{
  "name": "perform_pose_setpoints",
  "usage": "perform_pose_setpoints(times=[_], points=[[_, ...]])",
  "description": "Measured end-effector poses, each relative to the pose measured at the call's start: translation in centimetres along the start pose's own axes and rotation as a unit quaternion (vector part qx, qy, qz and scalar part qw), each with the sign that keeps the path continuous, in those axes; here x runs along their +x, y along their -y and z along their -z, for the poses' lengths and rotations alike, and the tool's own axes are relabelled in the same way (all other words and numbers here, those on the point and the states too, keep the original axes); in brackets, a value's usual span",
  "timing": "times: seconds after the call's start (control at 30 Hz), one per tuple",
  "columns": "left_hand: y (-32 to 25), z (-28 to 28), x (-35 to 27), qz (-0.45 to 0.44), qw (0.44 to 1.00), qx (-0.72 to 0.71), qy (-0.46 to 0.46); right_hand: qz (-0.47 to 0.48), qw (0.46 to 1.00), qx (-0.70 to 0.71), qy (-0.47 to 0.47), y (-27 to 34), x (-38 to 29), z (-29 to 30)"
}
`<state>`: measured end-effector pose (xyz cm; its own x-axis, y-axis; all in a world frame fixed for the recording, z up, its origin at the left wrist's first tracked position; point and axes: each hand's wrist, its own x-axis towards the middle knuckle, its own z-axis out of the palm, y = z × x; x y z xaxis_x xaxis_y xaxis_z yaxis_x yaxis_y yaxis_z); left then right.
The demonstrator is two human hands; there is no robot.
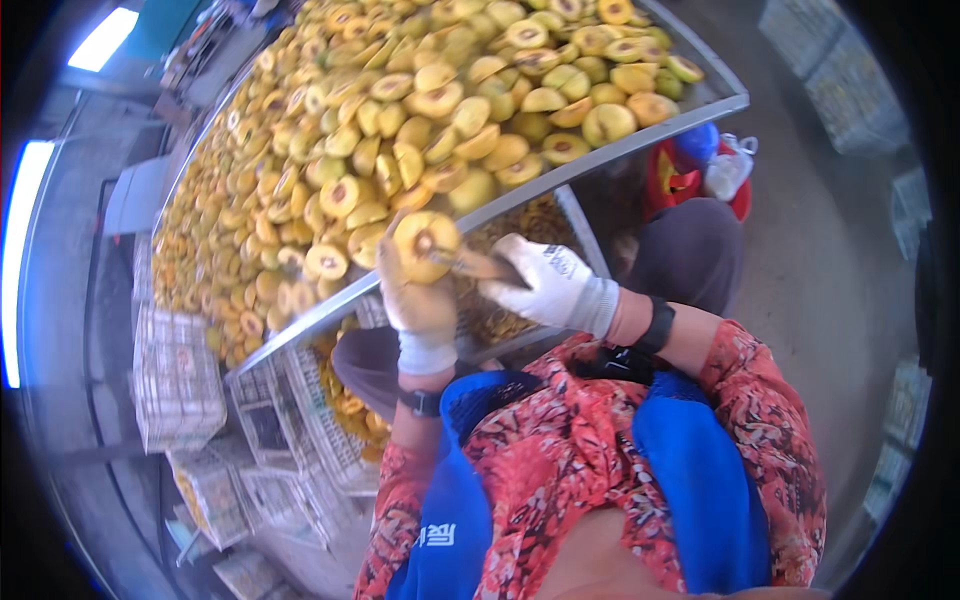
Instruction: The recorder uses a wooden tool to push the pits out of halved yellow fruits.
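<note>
In a white knit glove, my left hand (416,296) holds up a halved yellow peach (426,238), its cut face and reddish pit cavity turned towards me. My right hand (551,281), also gloved, grips the brown handle of a small pitting tool (480,264). The tool's metal tip meets the cut face beside the cavity; blur hides how deep it sits. Both hands are just over the near metal rim of a large table (600,161). Heaped on that table are many halved yellow peaches (450,112), several with pit cavities showing.
Below the rim, a metal-edged tray (589,232) holds brownish scraps. White plastic crates (176,382) stand at the left, and another crate with peach pieces (352,405) is by my left knee. A red bag (664,180) lies beyond my right knee. More crates (840,82) line the right side.
</note>
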<state>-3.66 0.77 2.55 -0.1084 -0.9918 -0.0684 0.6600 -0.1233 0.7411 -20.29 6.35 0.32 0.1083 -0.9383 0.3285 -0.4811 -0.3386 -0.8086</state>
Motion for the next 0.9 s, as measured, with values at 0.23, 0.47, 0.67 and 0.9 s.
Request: perform_pose_setpoints(times=[0.23,0.47,0.67,0.9], points=[[-0.5,-0.2,-1.5,-0.022,0.996,0.041,-0.077,0.003,1.0,-0.021,0.021,1.7,1.4,-1.2],[0.5,0.5,-0.8,-0.069,0.984,0.153,-0.062,0.027,0.996,-0.068,0.045,0.8,1.1,-1.6],[1.6,0.8,-0.4,-0.099,0.962,0.23,-0.109,-0.062,0.986,-0.036,0.153,1.5,1.8,-1.2],[2.1,2.1,-0.1,-0.103,0.935,0.293,-0.169,-0.121,0.959,0.059,0.251,0.2,2.5,-1.3]])
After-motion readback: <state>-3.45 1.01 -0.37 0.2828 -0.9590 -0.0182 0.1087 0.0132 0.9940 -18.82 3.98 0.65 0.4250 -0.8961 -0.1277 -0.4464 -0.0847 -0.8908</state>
